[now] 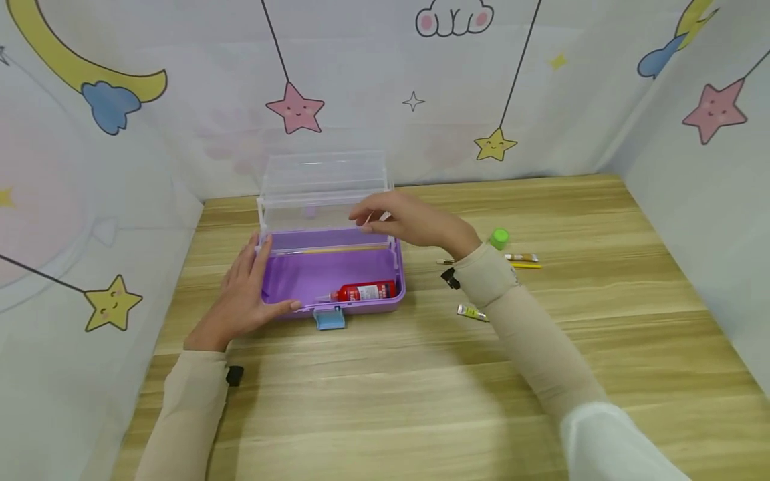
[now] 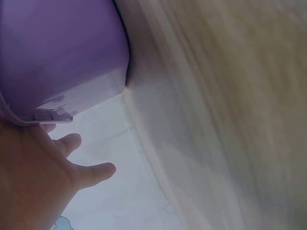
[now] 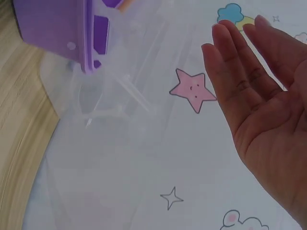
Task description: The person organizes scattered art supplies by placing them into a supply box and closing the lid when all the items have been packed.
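A purple box (image 1: 301,274) with a blue front latch (image 1: 329,319) stands on the table, its clear lid (image 1: 325,167) raised at the back. Inside, near the front wall, lies a red bottle (image 1: 367,291) with a pale nozzle. A thin wooden-coloured stick (image 1: 343,250) lies along the clear tray at the box's rear. My left hand (image 1: 240,300) rests against the box's left side, fingers fairly straight and thumb on the front rim. Above the box's back right part, my right hand (image 1: 415,217) hovers with nothing in it, fingers slightly bent and apart from the lid in the right wrist view.
Right of the box, on the wood-grain table (image 1: 385,401), are a green-capped pot (image 1: 499,238), a brown-labelled tube (image 1: 522,257), a yellow stick (image 1: 527,266) and a yellow-green tube (image 1: 472,312). Patterned white curtains (image 1: 361,67) enclose the back and sides.
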Demonstrator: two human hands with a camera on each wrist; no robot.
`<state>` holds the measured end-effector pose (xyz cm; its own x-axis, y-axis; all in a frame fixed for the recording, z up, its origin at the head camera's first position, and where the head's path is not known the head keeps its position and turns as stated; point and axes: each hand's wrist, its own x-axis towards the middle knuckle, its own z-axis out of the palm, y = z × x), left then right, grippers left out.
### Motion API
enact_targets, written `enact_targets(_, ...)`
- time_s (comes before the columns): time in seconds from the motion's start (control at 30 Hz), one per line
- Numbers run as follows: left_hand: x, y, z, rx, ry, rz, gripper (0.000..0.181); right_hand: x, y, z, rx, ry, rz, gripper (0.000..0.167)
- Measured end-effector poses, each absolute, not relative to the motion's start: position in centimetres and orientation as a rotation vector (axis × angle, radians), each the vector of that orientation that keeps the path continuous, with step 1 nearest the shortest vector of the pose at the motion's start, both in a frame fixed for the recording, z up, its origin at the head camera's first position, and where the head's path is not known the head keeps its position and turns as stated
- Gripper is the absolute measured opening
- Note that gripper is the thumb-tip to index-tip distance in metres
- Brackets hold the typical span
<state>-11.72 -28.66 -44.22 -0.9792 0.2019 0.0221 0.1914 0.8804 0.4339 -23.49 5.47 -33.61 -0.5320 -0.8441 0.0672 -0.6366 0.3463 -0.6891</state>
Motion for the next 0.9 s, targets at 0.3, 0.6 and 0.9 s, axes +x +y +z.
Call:
enact_targets(0.3,-11.5,-28.6,-44.1,0.352,3.020,0.736,0.128,-23.2,9.7,-32.8,-1.197,2.252,-1.084,0.048)
enact_targets(0.6,-11.8,-28.6,-44.2,0.334,3.029,0.702,0.128,-24.0,13.4,-33.9,-1.097,2.275,-1.060,0.055)
enact_targets(0.9,-11.8,-28.7,-44.4,0.324,3.029,0.694,0.128,-24.7,16.7,-36.8,-0.992,2.312,-0.985,0.050)
